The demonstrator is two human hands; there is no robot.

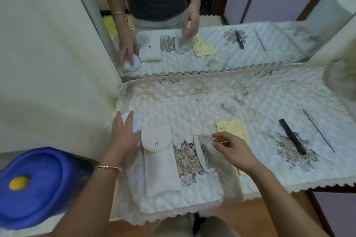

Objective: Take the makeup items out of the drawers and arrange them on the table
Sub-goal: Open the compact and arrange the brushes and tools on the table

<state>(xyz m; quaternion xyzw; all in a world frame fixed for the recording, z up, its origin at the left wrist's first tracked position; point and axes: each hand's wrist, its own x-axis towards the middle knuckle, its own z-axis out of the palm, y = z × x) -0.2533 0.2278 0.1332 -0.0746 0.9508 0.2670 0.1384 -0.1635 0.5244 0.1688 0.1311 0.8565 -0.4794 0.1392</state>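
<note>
My left hand (123, 132) rests on a round white compact (135, 122) at the left end of the quilted table cover (212, 102), fingers curled over it. Beside it lies a white snap-button pouch (159, 161). My right hand (233, 150) hovers over a pale fine-toothed comb (203, 153), pinching something thin between thumb and fingers; what it is stays unclear. A yellow card (234, 127) lies under that hand. Further right lie a black comb (291, 135) and a thin metal stick (318, 130).
A mirror (192, 25) stands along the table's back and reflects my arms and the items. A blue plastic lid (36, 184) with a yellow spot sits low at the left. A white wall (48, 54) closes the left side. Wooden floor (240, 213) shows below the table's front edge.
</note>
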